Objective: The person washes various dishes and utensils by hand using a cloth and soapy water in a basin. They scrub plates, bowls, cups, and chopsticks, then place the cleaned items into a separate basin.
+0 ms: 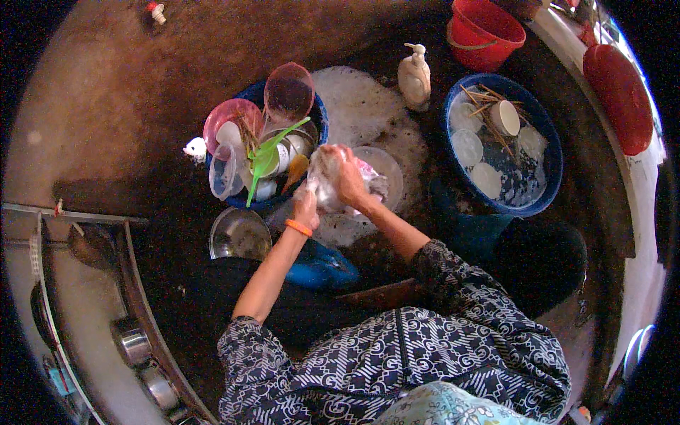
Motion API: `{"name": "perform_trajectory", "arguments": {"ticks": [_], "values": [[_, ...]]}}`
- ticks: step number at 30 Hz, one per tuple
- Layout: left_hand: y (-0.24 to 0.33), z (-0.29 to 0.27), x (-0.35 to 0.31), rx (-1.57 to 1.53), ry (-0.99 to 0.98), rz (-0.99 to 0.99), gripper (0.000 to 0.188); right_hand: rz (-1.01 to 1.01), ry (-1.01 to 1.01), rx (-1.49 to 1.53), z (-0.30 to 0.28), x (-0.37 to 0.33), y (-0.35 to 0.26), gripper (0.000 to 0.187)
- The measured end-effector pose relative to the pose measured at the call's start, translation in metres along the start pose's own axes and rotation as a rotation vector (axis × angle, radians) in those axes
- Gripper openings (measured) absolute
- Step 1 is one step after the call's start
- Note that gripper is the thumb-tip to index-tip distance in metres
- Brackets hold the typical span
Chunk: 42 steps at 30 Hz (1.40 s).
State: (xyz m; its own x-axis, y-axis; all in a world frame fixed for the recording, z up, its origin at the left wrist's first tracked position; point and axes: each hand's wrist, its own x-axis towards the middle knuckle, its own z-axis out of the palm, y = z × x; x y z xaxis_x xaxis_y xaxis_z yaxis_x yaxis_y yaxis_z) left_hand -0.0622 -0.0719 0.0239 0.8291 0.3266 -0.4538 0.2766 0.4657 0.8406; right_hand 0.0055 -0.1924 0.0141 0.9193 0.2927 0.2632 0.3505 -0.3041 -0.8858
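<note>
Both hands meet over a soapy patch of floor. My left hand (306, 206), with an orange band at its wrist, is closed on the lower edge of a foam-covered whitish thing (323, 164) whose kind I cannot make out. My right hand (348, 180) presses on the same thing, fingers bent around a pink-and-white cloth (368, 172). Behind it lies a translucent round bowl (391, 177). Just left of my hands, a blue basin (324, 117) is piled with dishes, among them a green spatula (268, 157), a pink strainer (290, 92) and cups.
A blue tub (557, 166) of water on the right holds bowls, a cup (505, 117) and chopsticks (496, 132). A pump bottle (414, 79) and a red bucket (487, 39) stand farther back. A metal bowl (241, 236) lies near; a pot rack (138, 265) is at left.
</note>
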Motion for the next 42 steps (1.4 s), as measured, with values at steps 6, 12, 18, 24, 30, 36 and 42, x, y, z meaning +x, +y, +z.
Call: {"name": "perform_trajectory", "arguments": {"ticks": [6,12,18,24,30,36,42], "values": [[0.020,0.018,-0.029,0.000,-0.013,0.190,0.039,0.289,0.070,-0.341,-0.027,-0.013,0.041,0.060],[-0.001,-0.005,-0.006,0.070,0.099,-0.001,0.042,-0.055,-0.036,-0.249,0.030,-0.031,0.031,0.068],[0.002,0.002,-0.016,-0.062,0.002,0.107,0.043,-0.045,0.131,-0.112,-0.009,-0.001,-0.004,0.067],[0.030,0.027,-0.037,-0.081,0.028,0.221,0.037,0.327,0.312,-0.009,-0.044,0.006,0.059,0.076],[0.034,0.034,-0.021,-0.134,0.008,0.252,0.035,-0.289,-0.185,0.272,-0.009,-0.015,0.067,0.036],[0.038,0.034,-0.012,0.042,0.035,0.355,0.034,0.209,-0.374,0.829,0.042,-0.012,0.056,0.028],[0.040,0.017,-0.027,-0.025,0.004,0.312,0.036,0.279,0.034,0.363,-0.032,0.012,0.061,0.033]]}}
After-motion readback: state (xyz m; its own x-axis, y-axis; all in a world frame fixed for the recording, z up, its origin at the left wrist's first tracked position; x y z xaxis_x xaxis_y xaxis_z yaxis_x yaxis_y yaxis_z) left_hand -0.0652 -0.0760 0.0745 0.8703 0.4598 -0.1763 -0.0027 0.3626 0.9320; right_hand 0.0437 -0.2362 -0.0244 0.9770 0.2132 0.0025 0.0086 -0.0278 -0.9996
